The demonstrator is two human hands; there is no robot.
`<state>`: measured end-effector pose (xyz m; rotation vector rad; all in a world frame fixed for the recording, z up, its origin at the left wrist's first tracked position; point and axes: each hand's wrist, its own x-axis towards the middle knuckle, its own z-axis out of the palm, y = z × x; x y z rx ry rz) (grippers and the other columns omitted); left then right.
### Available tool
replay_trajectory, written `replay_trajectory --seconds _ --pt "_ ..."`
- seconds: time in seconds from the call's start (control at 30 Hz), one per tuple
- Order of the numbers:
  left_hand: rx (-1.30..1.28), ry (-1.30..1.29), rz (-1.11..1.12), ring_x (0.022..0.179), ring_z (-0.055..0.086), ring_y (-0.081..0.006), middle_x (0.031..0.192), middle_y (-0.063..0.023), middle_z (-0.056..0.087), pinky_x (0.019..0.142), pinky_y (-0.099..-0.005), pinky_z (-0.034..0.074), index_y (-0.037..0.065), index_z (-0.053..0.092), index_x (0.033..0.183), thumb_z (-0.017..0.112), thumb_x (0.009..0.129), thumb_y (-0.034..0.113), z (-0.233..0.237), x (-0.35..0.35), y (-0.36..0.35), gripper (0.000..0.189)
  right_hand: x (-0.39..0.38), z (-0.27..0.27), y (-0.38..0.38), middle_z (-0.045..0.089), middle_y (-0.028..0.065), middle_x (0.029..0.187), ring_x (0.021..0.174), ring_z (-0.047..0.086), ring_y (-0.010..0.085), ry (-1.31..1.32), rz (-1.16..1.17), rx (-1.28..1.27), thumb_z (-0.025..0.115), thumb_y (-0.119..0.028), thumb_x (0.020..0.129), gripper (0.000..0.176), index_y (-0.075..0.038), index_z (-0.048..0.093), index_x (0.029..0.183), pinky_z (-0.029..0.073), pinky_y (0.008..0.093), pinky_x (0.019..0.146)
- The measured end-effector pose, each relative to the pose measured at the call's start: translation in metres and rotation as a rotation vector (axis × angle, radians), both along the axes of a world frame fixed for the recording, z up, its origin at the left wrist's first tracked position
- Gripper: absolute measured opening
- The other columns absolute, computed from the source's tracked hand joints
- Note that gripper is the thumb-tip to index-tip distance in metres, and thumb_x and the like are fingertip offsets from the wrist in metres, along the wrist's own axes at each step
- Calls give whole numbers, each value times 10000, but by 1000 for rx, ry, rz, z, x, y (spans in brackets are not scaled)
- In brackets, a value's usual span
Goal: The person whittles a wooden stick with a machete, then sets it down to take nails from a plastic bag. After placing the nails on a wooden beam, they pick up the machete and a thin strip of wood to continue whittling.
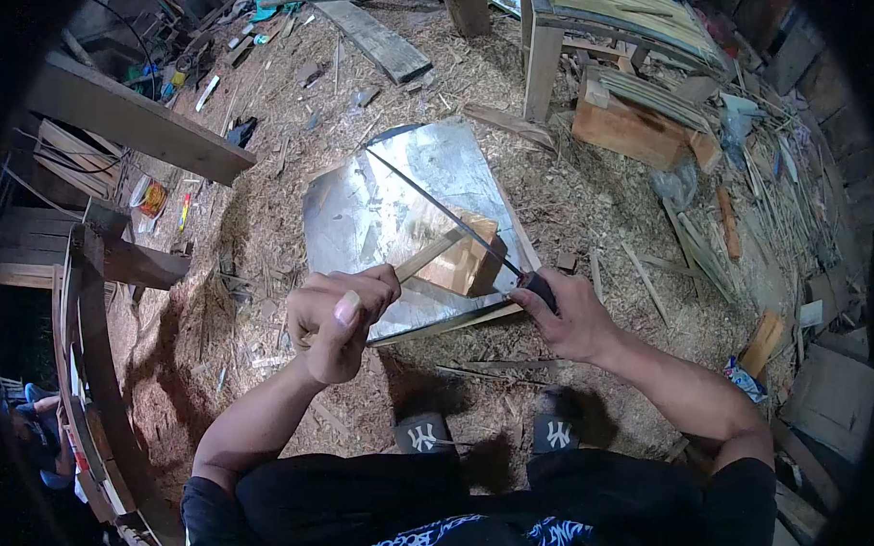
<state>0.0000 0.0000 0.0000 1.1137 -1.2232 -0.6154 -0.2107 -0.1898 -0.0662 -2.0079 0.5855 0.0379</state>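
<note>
My left hand [339, 320] is closed round the lower end of a narrow flat wooden strip [430, 254], which points up and to the right. In my right hand [567, 314] is the dark handle of a long thin blade tool [437, 204]; its blade runs up and to the left, crossing near the strip's upper end. Whether blade and strip touch I cannot tell. Below them a light wood block [468, 264] rests on a grey metal-topped board [347, 222], with part of the block hidden behind the strip.
Wood shavings [268, 161] cover the ground. A long plank [139, 118] juts in from the left, and a curved wooden frame [101, 386] stands at lower left. A wooden box [627, 126] lies at upper right. Two sandals [422, 434] are below the board.
</note>
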Motion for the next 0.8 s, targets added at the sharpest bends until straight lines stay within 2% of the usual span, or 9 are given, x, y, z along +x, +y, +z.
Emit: replay_trajectory --seconds 0.07,0.2,0.27,0.5,0.57,0.7,0.73,0.8 --pt "-31 27 -15 446 243 -187 477 -27 300 564 -384 330 55 267 519 465 993 283 -2 3 1 562 -2 -2 3 668 188 706 672 694 295 -81 8 -52 569 -415 1017 460 36 616 942 524 417 631" --pt "-57 114 -27 447 235 -176 472 -24 283 572 -371 320 87 248 503 505 973 291 8 8 -5 573 -1 -3 4 654 184 690 659 685 298 -52 9 -71 562 -398 1022 449 41 618 952 519 418 618" --pt "-45 99 -51 440 233 -173 466 -17 283 567 -371 319 89 251 500 506 975 299 12 7 -5 579 -2 -4 8 587 145 612 539 517 178 -109 -41 44 645 -282 992 326 32 634 905 435 369 541" --pt "-111 60 -50 404 243 -163 444 -5 276 507 -362 298 91 282 498 495 1006 331 21 10 -7 600 -6 -6 10 583 131 604 534 529 166 -71 -40 22 645 -266 989 309 32 643 910 435 363 529" --pt "-103 63 -53 403 253 -160 446 -3 274 501 -358 302 93 273 505 491 1014 344 20 12 -5 608 -7 -1 11 621 127 620 586 659 262 -67 63 62 557 -427 1022 469 34 629 972 506 413 571" --pt "-108 43 -58 398 247 -154 449 -7 267 470 -348 283 96 254 519 484 1005 304 19 9 -4 577 -8 2 12 610 131 604 569 652 255 -106 58 55 564 -451 1015 488 24 624 921 494 403 553" --pt "-111 49 -57 395 244 -153 450 -10 265 455 -346 271 97 247 523 482 997 283 20 9 -6 561 -8 0 13 610 131 604 569 652 255 -106 59 56 564 -451 1015 488 24 624 921 494 403 553" --pt "-125 34 -68 392 240 -158 451 -20 260 443 -345 258 92 243 524 484 982 261 22 12 -12 544 -7 -7 15 553 95 557 495 530 152 -166 2 66 633 -295 996 338 13 623 858 428 362 503"
